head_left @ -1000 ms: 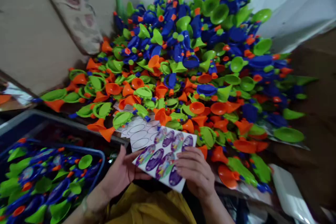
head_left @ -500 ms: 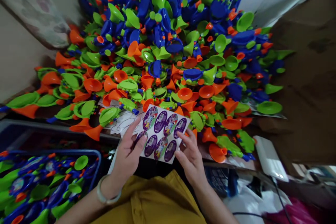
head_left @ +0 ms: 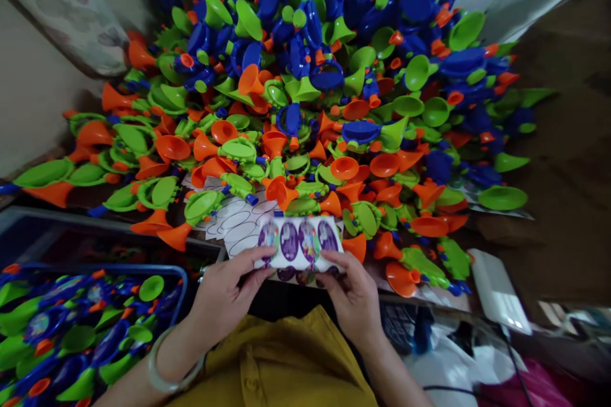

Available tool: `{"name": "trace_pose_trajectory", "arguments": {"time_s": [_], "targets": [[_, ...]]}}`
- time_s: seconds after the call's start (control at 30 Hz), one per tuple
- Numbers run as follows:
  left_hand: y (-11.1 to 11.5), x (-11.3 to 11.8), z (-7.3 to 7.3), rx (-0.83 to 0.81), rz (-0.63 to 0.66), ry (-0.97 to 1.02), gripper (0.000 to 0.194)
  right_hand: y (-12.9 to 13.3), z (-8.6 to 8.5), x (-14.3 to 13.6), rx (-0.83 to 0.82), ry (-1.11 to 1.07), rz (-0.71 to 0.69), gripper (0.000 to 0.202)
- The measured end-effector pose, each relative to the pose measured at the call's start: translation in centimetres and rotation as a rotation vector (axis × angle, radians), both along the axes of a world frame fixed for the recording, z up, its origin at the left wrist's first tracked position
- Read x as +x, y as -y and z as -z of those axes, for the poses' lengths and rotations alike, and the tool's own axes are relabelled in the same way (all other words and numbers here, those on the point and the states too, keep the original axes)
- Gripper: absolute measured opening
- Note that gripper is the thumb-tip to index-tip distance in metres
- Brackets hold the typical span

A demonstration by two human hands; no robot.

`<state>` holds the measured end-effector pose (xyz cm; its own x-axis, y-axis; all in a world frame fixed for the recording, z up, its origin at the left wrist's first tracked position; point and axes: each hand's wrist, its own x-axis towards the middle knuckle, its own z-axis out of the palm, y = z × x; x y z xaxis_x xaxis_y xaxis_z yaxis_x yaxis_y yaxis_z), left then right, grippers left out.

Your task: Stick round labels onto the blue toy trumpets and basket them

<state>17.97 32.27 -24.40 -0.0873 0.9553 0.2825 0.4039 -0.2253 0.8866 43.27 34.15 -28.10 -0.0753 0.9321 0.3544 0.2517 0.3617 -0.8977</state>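
Observation:
A white sticker sheet with purple oval stickers is held between both hands, bent across its middle so the upper row faces me and the lower row is partly hidden beneath. My left hand pinches its left edge between thumb and fingers. At the right edge, my right hand pinches it the same way. Just beyond the sheet lies a large pile of green, orange and blue plastic trumpet-shaped toys. White sheets with empty oval outlines lie on the table left of the sticker sheet.
A blue-rimmed bin of similar toys, several bearing round stickers, stands at the lower left. On the table's right edge rests a white box-shaped device with a cable. Brown cardboard rises at the right, with plastic bags below.
The sticker sheet has gone from flat and tilted to level and bent across its middle. Both hands have closed on its edges, and the view has shifted slightly.

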Motion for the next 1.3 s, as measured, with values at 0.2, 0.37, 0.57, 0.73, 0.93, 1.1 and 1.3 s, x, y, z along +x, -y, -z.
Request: {"name": "trace_pose_trajectory", "arguments": {"time_s": [0.2,0.37,0.57,0.73,0.93,1.1,1.3], "targets": [[1.4,-0.7,0.4,-0.175,0.052,0.213,0.005,1.2,-1.1,1.1,0.113,0.334,-0.081,0.015],[1.0,0.3,-0.4,-0.158,0.067,0.138,0.012,0.4,-3.0,-0.4,0.318,0.515,0.024,0.036],[0.6,1.2,-1.2,-0.184,0.127,0.276,0.007,-1.7,-4.5,-3.9,0.364,0.388,-0.176,0.011],[0.4,0.7,-1.6,-0.235,0.106,0.348,0.018,-1.9,-4.8,-5.2,0.452,0.336,-0.134,0.015],[-0.2,0.5,-1.5,-0.241,0.101,0.38,0.039,-2.1,-4.8,-6.1,0.628,0.363,-0.073,0.034],[-0.6,-0.1,-0.7,-0.361,0.027,0.577,0.043,-1.2,-4.1,-5.7,0.736,0.389,-0.157,0.027],[-1.7,-1.4,0.1,-0.283,-0.142,0.571,0.041,0.1,-6.2,-4.0,0.542,0.253,-0.545,0.03]]}}
